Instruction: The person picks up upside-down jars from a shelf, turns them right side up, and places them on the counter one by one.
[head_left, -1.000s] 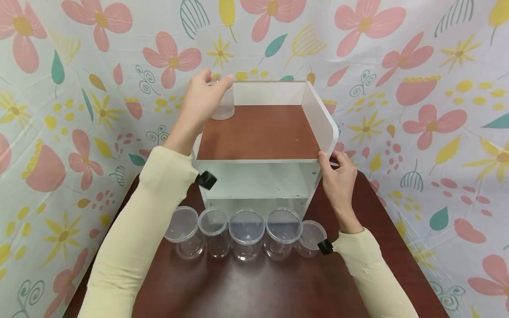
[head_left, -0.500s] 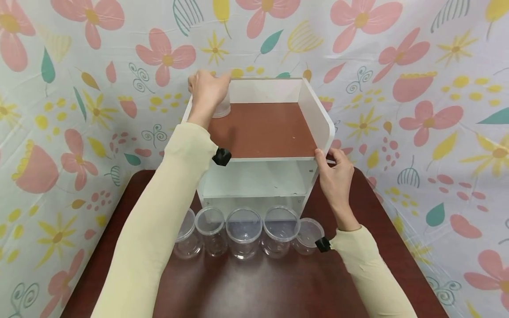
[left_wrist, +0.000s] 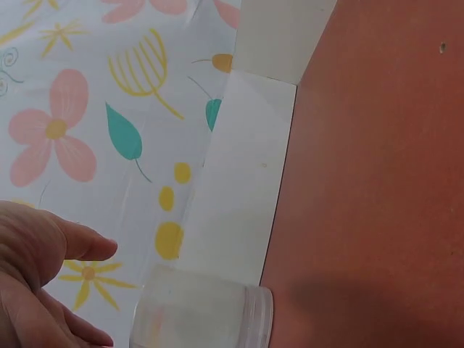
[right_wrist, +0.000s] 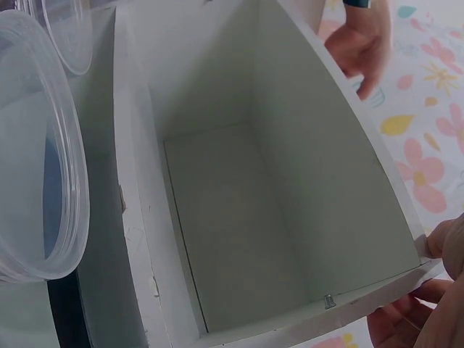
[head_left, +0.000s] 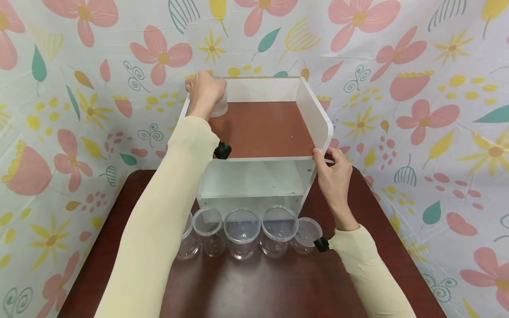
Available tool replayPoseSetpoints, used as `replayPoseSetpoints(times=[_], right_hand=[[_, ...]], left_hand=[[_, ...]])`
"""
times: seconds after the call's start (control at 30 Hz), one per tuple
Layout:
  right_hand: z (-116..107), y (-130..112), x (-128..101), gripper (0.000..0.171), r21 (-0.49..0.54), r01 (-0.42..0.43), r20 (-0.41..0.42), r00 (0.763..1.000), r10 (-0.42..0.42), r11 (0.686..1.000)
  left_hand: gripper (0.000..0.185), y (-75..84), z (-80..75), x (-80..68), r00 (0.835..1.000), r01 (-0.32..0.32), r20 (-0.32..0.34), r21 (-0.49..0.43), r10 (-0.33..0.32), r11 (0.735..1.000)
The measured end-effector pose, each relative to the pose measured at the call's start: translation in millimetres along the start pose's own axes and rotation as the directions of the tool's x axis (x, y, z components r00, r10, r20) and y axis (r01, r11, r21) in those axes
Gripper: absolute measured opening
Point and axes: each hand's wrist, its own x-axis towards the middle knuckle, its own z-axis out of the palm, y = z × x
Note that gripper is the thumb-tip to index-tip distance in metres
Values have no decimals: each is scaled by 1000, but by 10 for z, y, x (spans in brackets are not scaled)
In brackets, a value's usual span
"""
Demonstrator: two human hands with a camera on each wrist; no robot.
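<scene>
1. Nearest, five clear plastic cups [head_left: 242, 229] stand in a row on the dark red table [head_left: 258, 287], just in front of the white shelf unit [head_left: 318, 119] — none of them is touched, so most of the work looks still to do.
2. A little farther, on the right, the right hand [head_left: 336, 181] holds the shelf unit's front right corner, thumb over the edge of the brown top board [head_left: 266, 128] and fingers curled round the side panel; it seems to steady the unit.
3. The lower compartment [right_wrist: 239, 217] holds nothing that shows.
4. Farthest, the left hand [head_left: 204, 90] reaches into the far left corner of the top board and curls round one clear cup [left_wrist: 203, 312] — the only one up there. The cup rests on the board, against the white back panel.
</scene>
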Motion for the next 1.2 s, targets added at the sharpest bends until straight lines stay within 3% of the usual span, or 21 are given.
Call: replayPoseSetpoints(times=[0.2,0.3,0.43,0.57,0.8,1.2], right_hand=[[-12,-14,4,19,-8,-5,7,1000,5,1000],[-21,-23,4,20,1,2,8,1000,-2,1000],[-38,-233,-35,19,11,2,4,1000,-2,1000],[-69,-427,-69,20,25,-11,16,1000,10,1000],[-80,-439,-63,20,34,-18,33,999,17,999],[-95,-443,-58,20,34,-24,46,999,23,999]], left_hand=[[22,-12,32,27,999,-13,-38,-4,13,1000],[23,-28,69,44,996,-43,-71,39,45,998],[24,-46,121,68,992,-79,-90,136,92,987],[29,-33,152,88,994,-77,-65,164,89,983],[50,-23,188,125,997,-68,-36,93,72,993],[69,-71,260,187,996,-78,-29,78,81,994]])
